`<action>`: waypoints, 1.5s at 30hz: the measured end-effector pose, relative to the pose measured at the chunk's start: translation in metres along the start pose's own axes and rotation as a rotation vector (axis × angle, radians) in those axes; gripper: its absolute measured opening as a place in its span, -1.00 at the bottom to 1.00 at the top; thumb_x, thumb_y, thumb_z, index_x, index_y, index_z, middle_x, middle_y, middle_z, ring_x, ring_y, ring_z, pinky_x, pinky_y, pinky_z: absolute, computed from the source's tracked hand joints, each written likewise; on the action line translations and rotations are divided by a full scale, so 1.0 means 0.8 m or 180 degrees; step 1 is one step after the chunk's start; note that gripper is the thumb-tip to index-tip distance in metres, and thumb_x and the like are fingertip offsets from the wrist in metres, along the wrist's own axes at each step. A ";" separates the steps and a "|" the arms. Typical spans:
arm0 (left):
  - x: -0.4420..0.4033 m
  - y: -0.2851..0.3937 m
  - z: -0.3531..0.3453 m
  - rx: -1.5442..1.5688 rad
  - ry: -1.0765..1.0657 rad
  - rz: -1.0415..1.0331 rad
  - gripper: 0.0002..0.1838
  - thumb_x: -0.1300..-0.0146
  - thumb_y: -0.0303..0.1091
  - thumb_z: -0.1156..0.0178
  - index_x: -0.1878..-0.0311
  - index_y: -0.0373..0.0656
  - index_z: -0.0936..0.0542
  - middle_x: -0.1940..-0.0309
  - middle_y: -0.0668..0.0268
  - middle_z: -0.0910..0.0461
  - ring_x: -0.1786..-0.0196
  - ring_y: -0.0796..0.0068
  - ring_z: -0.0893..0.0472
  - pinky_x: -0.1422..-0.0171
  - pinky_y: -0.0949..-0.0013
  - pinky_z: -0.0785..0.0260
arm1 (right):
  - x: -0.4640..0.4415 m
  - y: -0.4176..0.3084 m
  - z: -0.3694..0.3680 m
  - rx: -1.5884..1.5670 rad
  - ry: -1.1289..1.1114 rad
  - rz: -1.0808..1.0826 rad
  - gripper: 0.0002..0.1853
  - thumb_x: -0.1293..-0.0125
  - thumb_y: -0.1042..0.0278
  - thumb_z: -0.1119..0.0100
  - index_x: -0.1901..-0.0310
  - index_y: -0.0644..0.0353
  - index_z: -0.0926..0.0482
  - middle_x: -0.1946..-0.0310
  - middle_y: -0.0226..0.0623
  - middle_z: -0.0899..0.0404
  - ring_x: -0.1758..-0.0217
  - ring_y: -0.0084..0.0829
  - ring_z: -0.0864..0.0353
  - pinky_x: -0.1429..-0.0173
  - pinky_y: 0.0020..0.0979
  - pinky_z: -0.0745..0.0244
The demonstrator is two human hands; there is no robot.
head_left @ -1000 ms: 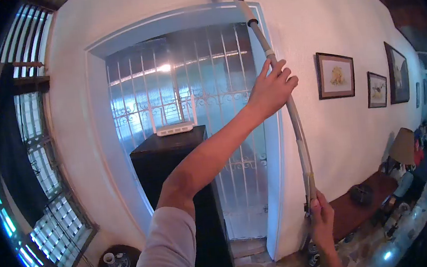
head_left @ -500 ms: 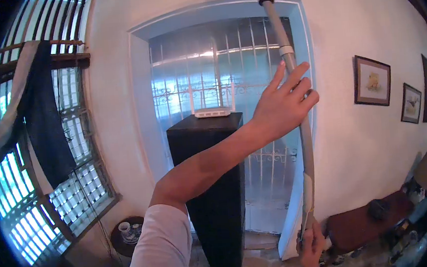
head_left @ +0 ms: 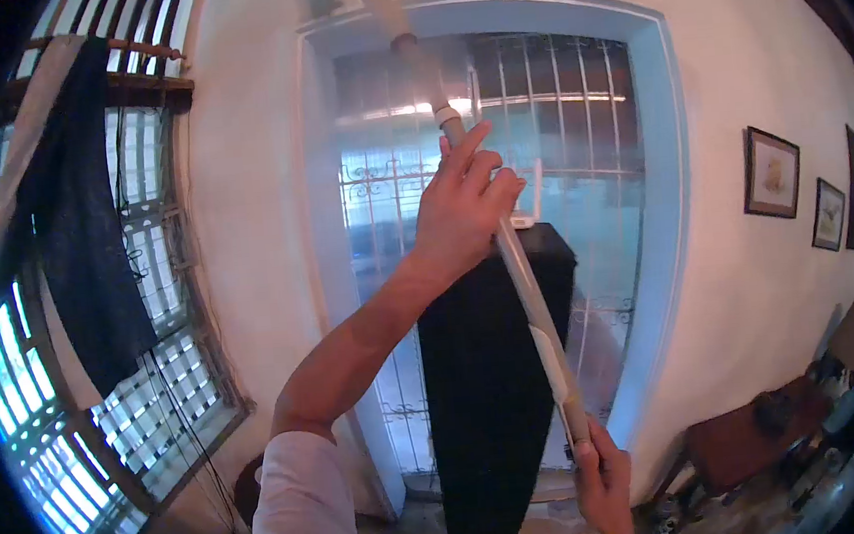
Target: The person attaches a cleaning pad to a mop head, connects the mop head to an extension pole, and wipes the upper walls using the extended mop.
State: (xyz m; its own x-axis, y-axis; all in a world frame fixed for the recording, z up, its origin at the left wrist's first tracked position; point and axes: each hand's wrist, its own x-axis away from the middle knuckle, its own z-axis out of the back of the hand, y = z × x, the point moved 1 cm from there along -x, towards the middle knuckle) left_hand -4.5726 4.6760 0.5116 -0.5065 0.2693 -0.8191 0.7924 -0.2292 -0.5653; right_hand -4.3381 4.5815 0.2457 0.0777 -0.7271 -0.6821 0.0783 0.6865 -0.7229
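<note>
A long grey pole (head_left: 527, 284) slants from the top of the view, left of centre, down to the lower right. It has a dark collar, a pale collar and a loose strip of covering near its lower end. My left hand (head_left: 463, 209) is closed around its middle, just below the pale collar. Lower down, my right hand (head_left: 604, 479) grips the pole's bottom end. The upper end runs out of view. Behind my left hand stands a tall black stand (head_left: 486, 383) bearing a white router (head_left: 524, 220), mostly hidden by that hand.
A blue-framed opening (head_left: 658, 148) with a metal grille lies behind the stand. At left, dark cloth (head_left: 84, 244) hangs before a barred window (head_left: 171, 388). Framed pictures (head_left: 771, 173) hang on the right wall above a brown table (head_left: 751, 437) with items around it.
The pole's upper part has swung left, with my left hand moving left and slightly down on it. My right hand has shifted slightly left. The view has turned a little left.
</note>
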 end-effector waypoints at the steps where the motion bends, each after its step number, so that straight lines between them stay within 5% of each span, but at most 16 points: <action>1: 0.016 -0.029 0.007 -0.0020 -0.0058 0.0011 -0.86 -0.22 -0.42 -0.42 0.27 -0.11 -0.60 0.14 0.27 -0.60 -0.47 0.01 -0.47 -0.49 -0.28 -0.38 | -0.006 0.006 -0.031 0.0027 -0.0070 -0.0181 -0.53 -0.64 0.09 -0.03 -0.35 0.27 -0.55 0.39 -0.54 -0.47 0.39 -0.73 -0.33 0.39 -0.54 -0.20; 9: 0.120 -0.190 0.049 0.0307 -0.0375 0.0209 -0.88 -0.28 -0.44 -0.39 0.24 -0.13 -0.60 0.11 0.26 -0.59 -0.47 0.03 -0.47 -0.52 -0.24 -0.36 | -0.026 -0.034 -0.228 0.0404 -0.0109 -0.0083 -0.55 -0.65 0.20 -0.01 -0.43 0.21 -0.45 0.55 -0.23 -0.51 0.56 -0.52 -0.49 0.47 -0.35 -0.36; 11: 0.130 -0.201 0.065 0.0143 -0.0437 0.0087 -0.86 -0.20 -0.44 -0.41 0.20 -0.10 -0.64 0.12 0.28 -0.59 -0.50 0.08 -0.43 -0.55 -0.03 -0.38 | -0.017 -0.041 -0.253 0.0452 -0.0021 0.0074 -0.54 -0.65 0.21 0.01 -0.46 0.17 -0.43 0.52 -0.03 -0.58 0.59 -0.25 -0.64 0.48 -0.22 -0.42; 12: 0.136 -0.210 0.069 0.0235 -0.0360 0.0083 -0.88 -0.23 -0.44 -0.40 0.22 -0.11 -0.64 0.12 0.28 -0.59 -0.50 0.10 -0.43 -0.56 -0.02 -0.37 | -0.016 -0.049 -0.264 0.0453 -0.0054 0.0054 -0.54 -0.65 0.21 0.01 -0.46 0.17 -0.43 0.52 -0.03 -0.58 0.59 -0.25 -0.64 0.48 -0.22 -0.42; 14: 0.130 -0.238 0.078 0.0278 -0.0492 0.0020 -0.89 -0.25 -0.43 -0.40 0.23 -0.12 -0.64 0.11 0.28 -0.59 -0.51 0.10 -0.43 -0.57 -0.03 -0.36 | -0.018 -0.067 -0.277 0.0604 -0.0239 -0.0245 -0.52 -0.68 0.14 0.05 -0.46 0.22 -0.43 0.49 -0.28 -0.50 0.49 -0.59 -0.46 0.40 -0.41 -0.35; 18: 0.137 -0.260 0.081 0.0477 -0.0639 0.0223 -0.88 -0.32 -0.36 -0.38 0.24 -0.14 -0.64 0.09 0.28 -0.61 -0.52 0.12 -0.41 -0.57 -0.02 -0.35 | -0.032 -0.073 -0.300 0.0766 -0.0045 0.0116 -0.51 -0.68 0.14 0.05 -0.48 0.22 -0.41 0.52 -0.21 -0.51 0.52 -0.55 -0.53 0.41 -0.38 -0.41; 20: 0.119 -0.265 0.084 0.0602 -0.0643 0.0215 -0.86 -0.33 -0.33 -0.38 0.24 -0.15 -0.63 0.08 0.28 -0.61 -0.53 0.13 -0.40 -0.56 -0.02 -0.36 | -0.038 -0.078 -0.297 0.0520 -0.0323 -0.0220 -0.49 -0.65 0.15 0.03 -0.51 0.16 -0.37 0.53 0.07 -0.60 0.52 0.03 -0.70 0.44 -0.14 -0.49; 21: 0.122 -0.263 0.090 0.0462 -0.0639 0.0228 -0.84 -0.32 -0.33 -0.40 0.25 -0.14 -0.61 0.14 0.28 -0.61 -0.45 0.10 -0.49 -0.49 0.02 -0.42 | -0.033 -0.079 -0.295 0.0538 -0.0295 -0.0208 -0.49 -0.65 0.15 0.03 -0.51 0.16 -0.37 0.53 0.07 -0.60 0.52 0.03 -0.70 0.44 -0.14 -0.49; 24: 0.129 -0.257 0.123 0.0085 -0.0614 0.0041 -0.81 -0.31 -0.30 -0.41 0.29 -0.12 -0.58 0.21 0.29 -0.62 -0.36 0.14 -0.59 -0.37 0.09 -0.52 | -0.008 -0.090 -0.293 0.0222 -0.0780 -0.0356 -0.47 -0.68 0.12 0.08 -0.55 0.13 -0.31 0.47 0.01 -0.66 0.52 -0.05 -0.71 0.45 -0.21 -0.51; 27: 0.112 -0.256 0.165 -0.0246 -0.0519 -0.0356 -0.78 -0.31 -0.22 -0.40 0.30 -0.08 -0.58 0.23 0.32 -0.63 -0.31 0.23 -0.62 -0.29 0.15 -0.57 | 0.028 -0.134 -0.287 -0.0690 -0.0932 -0.1060 -0.55 -0.61 0.17 -0.06 -0.42 0.12 -0.51 0.30 -0.09 -0.76 0.38 -0.13 -0.77 0.34 -0.22 -0.59; 29: 0.097 -0.253 0.187 -0.0338 -0.0413 -0.0501 -0.77 -0.31 -0.17 -0.40 0.30 -0.07 -0.58 0.24 0.34 -0.64 -0.28 0.27 -0.64 -0.24 0.18 -0.59 | 0.049 -0.144 -0.285 -0.1709 -0.0396 -0.1439 -0.50 -0.63 0.06 -0.12 -0.43 0.17 -0.50 0.51 -0.66 -0.38 0.60 -0.79 -0.17 0.55 -0.59 -0.09; 33: 0.081 -0.274 0.204 -0.0419 -0.0360 -0.0652 -0.74 -0.32 -0.09 -0.39 0.29 -0.04 -0.59 0.27 0.36 -0.64 -0.18 0.27 -0.67 -0.15 0.14 -0.62 | 0.048 -0.183 -0.296 -0.2059 -0.0484 -0.1538 -0.52 -0.63 0.05 -0.10 -0.42 0.14 -0.50 0.54 -0.65 -0.40 0.64 -0.81 -0.20 0.61 -0.63 -0.06; 39: 0.104 -0.320 0.222 -0.0380 -0.0357 -0.0750 -0.74 -0.32 -0.08 -0.38 0.29 -0.03 -0.59 0.27 0.34 -0.64 -0.15 0.26 -0.67 -0.08 0.17 -0.64 | 0.054 -0.186 -0.364 -0.1250 -0.0214 -0.1462 -0.46 -0.60 -0.07 -0.12 -0.39 0.15 -0.52 0.61 -0.68 -0.31 0.65 -0.78 -0.19 0.58 -0.61 -0.05; 45: 0.110 -0.338 0.234 -0.0247 -0.0463 -0.0645 -0.73 -0.35 -0.08 -0.36 0.30 -0.05 -0.59 0.28 0.33 -0.64 -0.15 0.25 -0.66 -0.07 0.15 -0.64 | 0.059 -0.200 -0.404 -0.1488 -0.0159 -0.1056 -0.43 -0.58 -0.06 -0.14 -0.39 0.20 -0.52 0.51 -0.69 -0.40 0.57 -0.77 -0.24 0.50 -0.60 -0.07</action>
State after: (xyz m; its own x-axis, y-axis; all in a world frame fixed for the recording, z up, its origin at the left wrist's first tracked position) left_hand -4.8946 4.5868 0.5744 -0.6966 0.1639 -0.6985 0.6907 -0.1104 -0.7147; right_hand -4.6682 4.4366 0.2939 0.1717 -0.8946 -0.4126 -0.3402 0.3392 -0.8770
